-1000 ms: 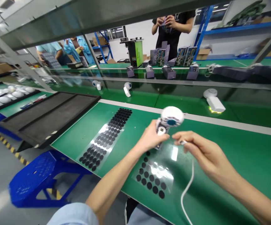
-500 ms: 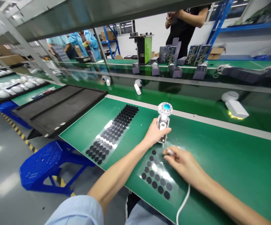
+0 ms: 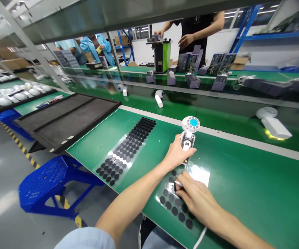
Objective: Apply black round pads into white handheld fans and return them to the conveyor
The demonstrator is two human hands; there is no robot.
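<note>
My left hand is closed around a white handheld device with a round head and a pale-blue disc, its body showing a dark circuit-like face. Just nearer to me, my right hand pinches the end of a white cable, which runs back under the wrist toward the table edge. A small dark piece shows at its fingertips; whether it is a loose dot or part of the plug I cannot tell. Beneath this hand lies a clear sheet bearing round black stickers, partly covered by the fingers.
Another strip of black stickers lies to the left on the green table. Beyond the table edge, similar white devices sit on the green belt. A black tray and blue stool stand left. Co-workers stand behind the belt.
My right hand has moved from below the device toward me and left, onto the sticker sheet. The left hand still holds the device. A person at the back has lowered their arms toward a green-black machine.
</note>
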